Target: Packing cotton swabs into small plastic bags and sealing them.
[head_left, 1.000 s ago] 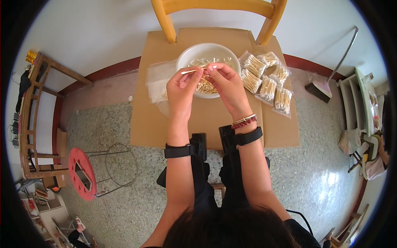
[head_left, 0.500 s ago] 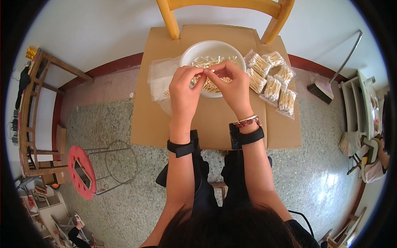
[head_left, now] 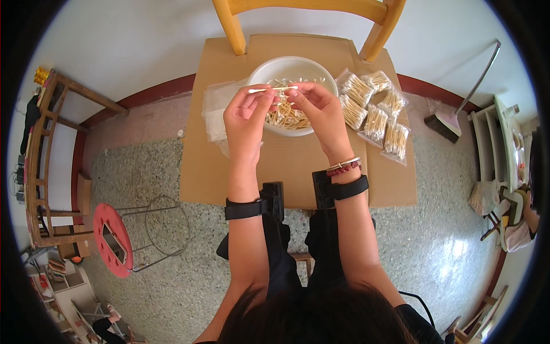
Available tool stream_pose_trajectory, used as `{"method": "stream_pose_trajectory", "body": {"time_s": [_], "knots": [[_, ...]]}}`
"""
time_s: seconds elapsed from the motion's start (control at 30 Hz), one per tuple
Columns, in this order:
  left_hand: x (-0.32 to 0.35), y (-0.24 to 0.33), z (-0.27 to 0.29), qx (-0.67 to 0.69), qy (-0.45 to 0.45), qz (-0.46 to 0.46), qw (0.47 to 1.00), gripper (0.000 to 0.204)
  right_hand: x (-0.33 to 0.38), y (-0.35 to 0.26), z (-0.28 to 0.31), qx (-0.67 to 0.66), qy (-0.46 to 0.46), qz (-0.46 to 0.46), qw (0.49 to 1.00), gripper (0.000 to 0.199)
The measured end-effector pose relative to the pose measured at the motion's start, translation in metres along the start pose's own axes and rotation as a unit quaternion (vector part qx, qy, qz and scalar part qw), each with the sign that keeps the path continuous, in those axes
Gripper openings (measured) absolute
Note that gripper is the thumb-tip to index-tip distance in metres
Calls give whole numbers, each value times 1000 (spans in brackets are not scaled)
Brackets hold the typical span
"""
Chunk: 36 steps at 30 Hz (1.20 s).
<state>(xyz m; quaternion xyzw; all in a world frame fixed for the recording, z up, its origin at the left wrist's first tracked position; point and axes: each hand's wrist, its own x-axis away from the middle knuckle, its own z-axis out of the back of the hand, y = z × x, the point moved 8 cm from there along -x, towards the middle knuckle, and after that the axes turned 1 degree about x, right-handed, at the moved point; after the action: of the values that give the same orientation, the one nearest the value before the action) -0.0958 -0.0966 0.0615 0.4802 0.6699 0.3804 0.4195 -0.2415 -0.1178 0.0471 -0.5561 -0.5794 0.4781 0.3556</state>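
Both hands, left hand (head_left: 247, 117) and right hand (head_left: 315, 106), pinch a thin wooden cotton swab (head_left: 270, 89) over the round white bowl (head_left: 260, 71) near the cardboard sheet's (head_left: 286, 166) far edge.

desk (head_left: 229, 172): matt brown cardboard | bowl (head_left: 260, 74): smooth glossy white, centre top | cotton swabs (head_left: 272, 89): pale wooden sticks, soft white tips | packets (head_left: 375, 117): clear shiny plastic, right | chair (head_left: 229, 23): varnished yellow wood | floor (head_left: 149, 166): speckled polished stone
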Motion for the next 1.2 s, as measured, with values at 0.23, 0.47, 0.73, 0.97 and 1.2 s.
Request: {"method": "stream_pose_trajectory", "body": {"time_s": [0.23, 0.47, 0.73, 0.97, 1.2], "knots": [[-2, -5, -3, -45, -26, 9, 999, 15, 0, -5, 2, -43, -3, 12, 999, 16], [17, -38, 58, -501, -23, 155, 851, 31, -1, -12, 16, -101, 66, 31, 992, 10], [26, -69, 87, -560, -67, 227, 794, 26, -3, -10, 16, -90, 74, 45, 992, 13], [17, -32, 85, -546, -73, 108, 828, 16, -2, -9, 9, -20, 65, 63, 996, 19], [15, 18, 64, -472, -67, 45, 878, 14, 1, -5, -21, 39, 11, 91, 995, 16]]}}
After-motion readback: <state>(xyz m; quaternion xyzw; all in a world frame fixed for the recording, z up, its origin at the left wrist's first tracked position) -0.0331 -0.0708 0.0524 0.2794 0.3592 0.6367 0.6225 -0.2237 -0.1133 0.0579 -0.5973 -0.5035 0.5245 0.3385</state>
